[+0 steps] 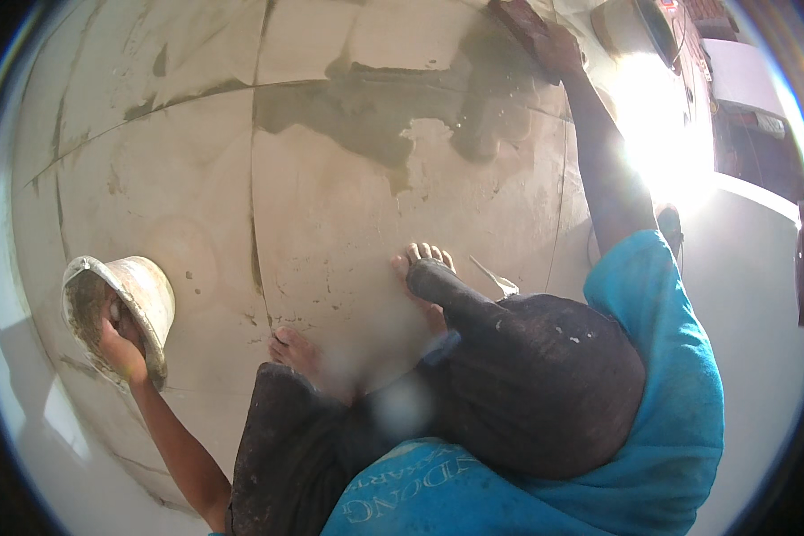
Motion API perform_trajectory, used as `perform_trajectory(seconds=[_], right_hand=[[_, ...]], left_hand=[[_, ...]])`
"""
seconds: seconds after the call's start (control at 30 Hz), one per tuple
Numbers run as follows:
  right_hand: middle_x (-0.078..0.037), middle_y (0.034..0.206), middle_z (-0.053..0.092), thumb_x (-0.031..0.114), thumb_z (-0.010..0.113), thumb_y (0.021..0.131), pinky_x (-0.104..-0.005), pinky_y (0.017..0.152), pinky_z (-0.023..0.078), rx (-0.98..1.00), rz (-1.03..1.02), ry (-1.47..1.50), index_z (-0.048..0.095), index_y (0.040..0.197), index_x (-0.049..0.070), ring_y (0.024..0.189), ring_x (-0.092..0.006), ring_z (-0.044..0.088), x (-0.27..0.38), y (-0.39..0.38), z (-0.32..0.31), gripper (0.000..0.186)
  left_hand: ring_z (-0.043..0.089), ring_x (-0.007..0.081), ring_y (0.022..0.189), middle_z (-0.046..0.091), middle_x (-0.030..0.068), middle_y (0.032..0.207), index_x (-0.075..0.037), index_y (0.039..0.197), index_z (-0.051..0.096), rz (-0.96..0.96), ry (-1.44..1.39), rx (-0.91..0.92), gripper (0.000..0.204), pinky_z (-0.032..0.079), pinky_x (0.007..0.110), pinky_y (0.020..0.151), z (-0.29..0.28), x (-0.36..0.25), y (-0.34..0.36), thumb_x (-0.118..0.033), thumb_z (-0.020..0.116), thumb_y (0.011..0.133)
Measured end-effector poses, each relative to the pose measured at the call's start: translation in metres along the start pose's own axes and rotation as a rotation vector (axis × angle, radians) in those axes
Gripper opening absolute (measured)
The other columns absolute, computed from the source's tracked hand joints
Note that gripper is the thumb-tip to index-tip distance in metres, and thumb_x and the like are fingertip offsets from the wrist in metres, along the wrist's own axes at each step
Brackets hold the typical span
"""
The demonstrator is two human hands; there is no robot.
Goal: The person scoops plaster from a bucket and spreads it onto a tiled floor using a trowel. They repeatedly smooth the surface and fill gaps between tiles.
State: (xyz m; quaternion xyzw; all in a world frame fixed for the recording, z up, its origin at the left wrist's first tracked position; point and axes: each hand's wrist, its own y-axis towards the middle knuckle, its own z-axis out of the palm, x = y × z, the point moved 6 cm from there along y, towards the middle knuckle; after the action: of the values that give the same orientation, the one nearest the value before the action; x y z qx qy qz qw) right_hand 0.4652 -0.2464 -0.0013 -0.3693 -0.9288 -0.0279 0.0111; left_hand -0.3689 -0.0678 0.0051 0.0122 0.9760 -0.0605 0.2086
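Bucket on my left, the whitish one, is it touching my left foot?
Apart. The head view shows a plain stretch of floor between the whitish bucket and your left foot.

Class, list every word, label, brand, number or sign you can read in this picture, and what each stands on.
Blue shirt: pale printed lettering on the front, in more than one line, tilted and partly blurred; its wording is not copied out here.
White bucket: no lettering visible on the side that shows.
Upper-right background: small and partly washed out by glare; no text can be made out.
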Motion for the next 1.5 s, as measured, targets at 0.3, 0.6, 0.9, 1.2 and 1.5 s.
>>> perform_trajectory(seconds=[0.3,0.6,0.9,1.2,1.5], right_hand=[[-0.013,0.112,0.065,0.028,0.051,0.09,-0.0443,0.093,0.044,0.264,-0.082,-0.031,0.056,0.127,0.021,0.11,-0.0302,0.059,0.094,-0.04,0.001,0.039],[-0.01,0.109,0.066,0.028,0.053,0.091,-0.0448,0.09,0.045,0.328,-0.181,0.045,0.056,0.126,0.024,0.103,-0.0304,0.061,0.122,-0.076,-0.001,0.035],[-0.006,0.115,0.062,0.007,0.055,0.082,-0.0423,0.094,0.042,0.39,-0.506,-0.299,0.061,0.119,0.026,0.112,-0.0267,0.054,0.091,-0.116,-0.012,0.042],[-0.005,0.123,0.053,0.005,0.057,0.077,-0.0465,0.1,0.034,0.392,-1.214,-0.197,0.061,0.119,0.029,0.119,-0.0242,0.048,-0.048,-0.2,-0.016,0.049],[-0.005,0.123,0.053,0.002,0.06,0.075,-0.0455,0.097,0.038,0.308,-1.287,0.082,0.058,0.123,0.028,0.116,-0.0251,0.05,0.014,-0.174,0.005,0.055]], left_hand=[[0.059,0.0289,0.105,0.063,0.0157,0.115,-0.002,0.118,0.058,0.059,0.057,0.064,0.034,0.043,0.039,0.092,-0.02,-0.019,-0.016,-0.025,0.059,0.093],[0.059,0.0368,0.104,0.062,0.0203,0.113,-0.001,0.118,0.057,-0.094,0.278,-0.03,0.048,0.044,0.041,0.088,-0.038,0.027,-0.006,-0.04,0.059,0.09],[0.059,0.038,0.105,0.062,0.0193,0.116,-0.005,0.12,0.058,-0.082,0.389,-0.226,0.046,0.045,0.043,0.087,-0.037,0.043,0.007,-0.041,0.057,0.091],[0.06,0.0315,0.107,0.064,0.0115,0.118,-0.016,0.121,0.061,-0.008,0.387,-0.255,0.037,0.045,0.039,0.09,-0.021,0.008,0.011,-0.036,0.059,0.091],[0.06,0.0303,0.103,0.064,0.0154,0.113,-0.004,0.118,0.061,0.0,0.074,-0.076,0.04,0.044,0.038,0.089,-0.022,-0.022,0.005,-0.034,0.057,0.092]])
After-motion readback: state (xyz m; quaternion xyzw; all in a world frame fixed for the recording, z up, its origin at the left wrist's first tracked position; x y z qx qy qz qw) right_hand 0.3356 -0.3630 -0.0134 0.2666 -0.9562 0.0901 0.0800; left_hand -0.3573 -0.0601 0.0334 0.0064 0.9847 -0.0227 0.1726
